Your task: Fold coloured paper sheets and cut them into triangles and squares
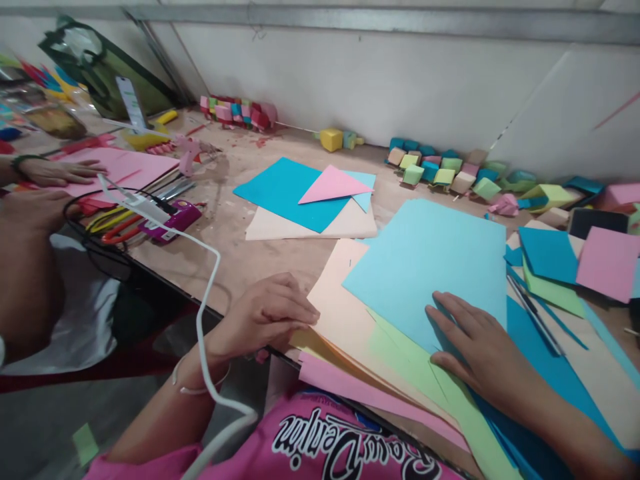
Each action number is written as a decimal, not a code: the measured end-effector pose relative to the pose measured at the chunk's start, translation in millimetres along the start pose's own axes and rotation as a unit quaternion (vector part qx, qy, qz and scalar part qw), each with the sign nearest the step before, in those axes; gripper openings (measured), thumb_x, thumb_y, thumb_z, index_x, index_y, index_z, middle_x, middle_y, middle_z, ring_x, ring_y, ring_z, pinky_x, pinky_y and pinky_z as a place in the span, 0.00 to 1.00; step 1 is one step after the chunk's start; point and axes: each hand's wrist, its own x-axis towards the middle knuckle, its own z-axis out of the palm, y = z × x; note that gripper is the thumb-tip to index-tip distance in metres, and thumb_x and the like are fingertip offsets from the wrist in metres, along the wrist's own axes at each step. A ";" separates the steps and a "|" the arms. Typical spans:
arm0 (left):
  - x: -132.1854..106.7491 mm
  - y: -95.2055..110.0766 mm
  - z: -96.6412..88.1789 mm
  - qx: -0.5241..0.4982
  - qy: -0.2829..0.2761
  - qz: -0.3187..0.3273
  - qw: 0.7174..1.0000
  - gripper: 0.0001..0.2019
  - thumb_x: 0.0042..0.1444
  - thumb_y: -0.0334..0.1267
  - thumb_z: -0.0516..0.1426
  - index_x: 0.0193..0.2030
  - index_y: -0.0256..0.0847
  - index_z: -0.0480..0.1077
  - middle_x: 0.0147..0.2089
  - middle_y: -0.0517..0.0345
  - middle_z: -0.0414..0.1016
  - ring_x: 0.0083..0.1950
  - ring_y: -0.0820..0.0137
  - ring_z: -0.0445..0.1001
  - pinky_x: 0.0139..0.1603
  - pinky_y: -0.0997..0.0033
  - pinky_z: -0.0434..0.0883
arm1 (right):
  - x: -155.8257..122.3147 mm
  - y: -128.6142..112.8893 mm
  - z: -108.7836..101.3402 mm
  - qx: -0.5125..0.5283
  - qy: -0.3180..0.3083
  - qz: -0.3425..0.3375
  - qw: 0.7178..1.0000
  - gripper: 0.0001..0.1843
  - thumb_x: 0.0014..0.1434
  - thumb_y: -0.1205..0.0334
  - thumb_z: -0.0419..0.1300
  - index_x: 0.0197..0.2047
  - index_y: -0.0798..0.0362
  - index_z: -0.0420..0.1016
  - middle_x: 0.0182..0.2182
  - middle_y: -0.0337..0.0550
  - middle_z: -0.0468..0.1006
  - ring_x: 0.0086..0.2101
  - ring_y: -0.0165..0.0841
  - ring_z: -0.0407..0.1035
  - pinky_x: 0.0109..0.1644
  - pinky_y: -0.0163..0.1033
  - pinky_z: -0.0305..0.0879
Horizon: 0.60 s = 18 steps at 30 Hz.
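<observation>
A stack of coloured paper sheets lies at the table's near edge, with a light blue sheet [440, 260] on top and peach [340, 300], green and pink sheets under it. My left hand [270, 310] has its fingers curled on the left edge of the peach sheets, pinching them. My right hand [475, 347] lies flat with fingers spread on the light blue sheet's lower corner and the green sheet [400, 353].
Further back lie a teal sheet [280, 190] with a pink triangle [333, 187]. Folded paper cubes [440, 170] line the wall. At the left, another person's hand [57, 172] rests on pink paper, near scissors [117, 227], a white cable [205, 307] and a purple tool [175, 219].
</observation>
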 end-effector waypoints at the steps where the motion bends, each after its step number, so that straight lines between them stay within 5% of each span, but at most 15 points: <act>1: 1.8 -0.2 -1.3 -0.023 0.002 -0.005 1.000 0.05 0.57 0.37 0.63 0.40 0.48 0.80 0.35 0.57 0.82 0.38 0.68 0.78 0.43 0.65 0.72 | 0.3 -0.3 -0.2 -0.003 0.003 -0.001 1.000 0.29 0.66 0.49 0.51 0.65 0.53 0.58 0.67 0.55 0.56 0.64 0.49 0.52 0.58 0.55 0.61; 6: 12.6 1.4 -8.0 -0.121 -0.049 -0.028 0.991 0.02 0.56 0.36 0.63 0.36 0.44 0.79 0.33 0.55 0.82 0.36 0.69 0.78 0.41 0.67 0.71 | 0.8 -0.7 -0.8 -0.008 0.004 0.000 1.000 0.28 0.66 0.49 0.51 0.65 0.54 0.59 0.66 0.56 0.57 0.63 0.49 0.53 0.58 0.55 0.62; 10: 20.9 10.3 -15.3 -0.081 -0.096 -0.068 0.990 0.08 0.61 0.33 0.56 0.39 0.42 0.78 0.36 0.54 0.80 0.38 0.70 0.76 0.42 0.69 0.71 | 0.2 -0.4 -1.2 -0.002 -0.001 0.002 1.000 0.29 0.66 0.48 0.50 0.65 0.53 0.58 0.66 0.56 0.57 0.63 0.49 0.54 0.57 0.55 0.62; 18: 35.2 14.5 -8.8 0.011 -0.032 -0.111 0.993 0.05 0.56 0.34 0.62 0.30 0.39 0.76 0.30 0.58 0.79 0.33 0.73 0.74 0.36 0.75 0.69 | -0.5 1.7 1.3 0.052 0.003 0.018 0.998 0.31 0.66 0.49 0.52 0.68 0.49 0.53 0.67 0.56 0.56 0.64 0.50 0.53 0.58 0.58 0.62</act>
